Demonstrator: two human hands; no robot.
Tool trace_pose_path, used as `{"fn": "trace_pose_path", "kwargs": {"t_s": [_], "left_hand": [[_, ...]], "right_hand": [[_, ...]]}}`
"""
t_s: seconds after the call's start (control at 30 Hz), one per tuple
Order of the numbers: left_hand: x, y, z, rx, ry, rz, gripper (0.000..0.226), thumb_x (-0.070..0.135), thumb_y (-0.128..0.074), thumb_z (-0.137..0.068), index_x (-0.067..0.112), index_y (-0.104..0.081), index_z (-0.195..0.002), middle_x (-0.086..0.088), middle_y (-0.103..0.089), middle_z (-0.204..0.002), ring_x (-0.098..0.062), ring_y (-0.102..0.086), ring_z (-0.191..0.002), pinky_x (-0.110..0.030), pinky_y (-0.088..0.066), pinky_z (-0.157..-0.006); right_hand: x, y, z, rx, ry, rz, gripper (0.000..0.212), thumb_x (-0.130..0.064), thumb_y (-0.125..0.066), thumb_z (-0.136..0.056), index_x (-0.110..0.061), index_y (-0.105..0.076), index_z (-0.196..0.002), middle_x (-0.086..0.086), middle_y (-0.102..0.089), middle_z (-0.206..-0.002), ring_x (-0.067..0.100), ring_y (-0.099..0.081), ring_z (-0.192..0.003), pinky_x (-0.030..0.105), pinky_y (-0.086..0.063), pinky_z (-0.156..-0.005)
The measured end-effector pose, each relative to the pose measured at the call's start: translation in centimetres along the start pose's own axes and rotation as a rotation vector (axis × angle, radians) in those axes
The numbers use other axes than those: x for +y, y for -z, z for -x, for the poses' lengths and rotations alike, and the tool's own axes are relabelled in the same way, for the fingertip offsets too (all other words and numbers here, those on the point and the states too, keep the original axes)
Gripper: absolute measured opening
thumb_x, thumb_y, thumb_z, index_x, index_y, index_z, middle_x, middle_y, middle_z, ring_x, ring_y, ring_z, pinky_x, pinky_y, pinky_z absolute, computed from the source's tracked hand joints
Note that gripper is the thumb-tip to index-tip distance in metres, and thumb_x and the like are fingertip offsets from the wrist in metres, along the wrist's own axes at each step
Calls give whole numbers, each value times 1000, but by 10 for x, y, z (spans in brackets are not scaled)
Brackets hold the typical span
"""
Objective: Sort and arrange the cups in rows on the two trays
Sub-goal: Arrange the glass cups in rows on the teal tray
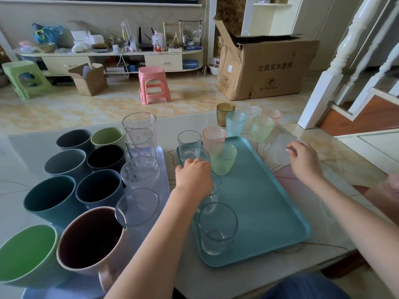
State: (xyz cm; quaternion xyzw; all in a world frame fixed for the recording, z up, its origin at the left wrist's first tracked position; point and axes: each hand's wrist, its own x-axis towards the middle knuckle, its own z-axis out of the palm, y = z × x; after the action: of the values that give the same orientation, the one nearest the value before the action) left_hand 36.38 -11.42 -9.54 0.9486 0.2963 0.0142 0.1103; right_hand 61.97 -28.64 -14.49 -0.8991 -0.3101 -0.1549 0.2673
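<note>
A teal tray (259, 201) lies in the middle of the table. Down its left side stands a row of clear glasses (217, 227). My left hand (194, 178) grips the rim of one clear glass (216, 188) in that row. A pink textured cup (213, 137) and a green textured cup (223, 157) stand beside the row at the tray's far end. To the right of the tray, my right hand (302, 160) holds a frosted clear cup (281, 149) by its rim, over the table. A lavender tray (165, 169) on the left carries opaque mugs (99, 190) and tall clear tumblers (139, 134).
Beyond the teal tray, loose on the table, stand an amber cup (225, 113), a blue cup (236, 123), a green cup (262, 128), a pink cup (271, 115) and a frosted cup (250, 113). The table's right edge (345, 253) is close. A pink stool (153, 85) and a cardboard box (265, 70) stand on the floor.
</note>
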Motion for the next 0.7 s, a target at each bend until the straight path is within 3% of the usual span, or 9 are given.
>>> {"fn": "trace_pose_path", "kwargs": {"t_s": [0.1,0.2,0.4,0.7], "left_hand": [[-1,-1,0,-3,1,-2,34,12,-48,-87,14,-56,-120,-4,-52,-127,-26,-42,-122,-38,-35,-94],[-1,-1,0,-4,-2,-2,34,12,-48,-87,14,-55,-120,-4,-52,-127,-26,-42,-122,-38,-35,-94],[-1,0,1,-1,0,-1,35,11,-47,-87,15,-56,-120,-3,-53,-127,-26,-42,-122,-38,-36,-93],[-3,1,0,0,-8,-8,37,9,-46,-86,14,-55,-122,-4,-52,-129,-26,-42,-123,-38,-36,-92]], "right_hand": [[-24,9,15,66,64,-97,11,-1,-53,-89,-1,-65,-90,18,-62,-87,32,-56,-82,27,-35,-69],[-61,19,33,21,243,-216,11,5,-57,-86,0,-67,-88,10,-60,-87,21,-55,-73,27,-41,-70],[-90,13,56,-225,310,-298,13,2,-57,-88,-4,-69,-91,-1,-57,-90,12,-59,-74,22,-44,-74],[-98,14,83,-459,398,-340,11,-7,-58,-90,-7,-67,-95,-4,-58,-95,6,-64,-87,16,-49,-82]]}}
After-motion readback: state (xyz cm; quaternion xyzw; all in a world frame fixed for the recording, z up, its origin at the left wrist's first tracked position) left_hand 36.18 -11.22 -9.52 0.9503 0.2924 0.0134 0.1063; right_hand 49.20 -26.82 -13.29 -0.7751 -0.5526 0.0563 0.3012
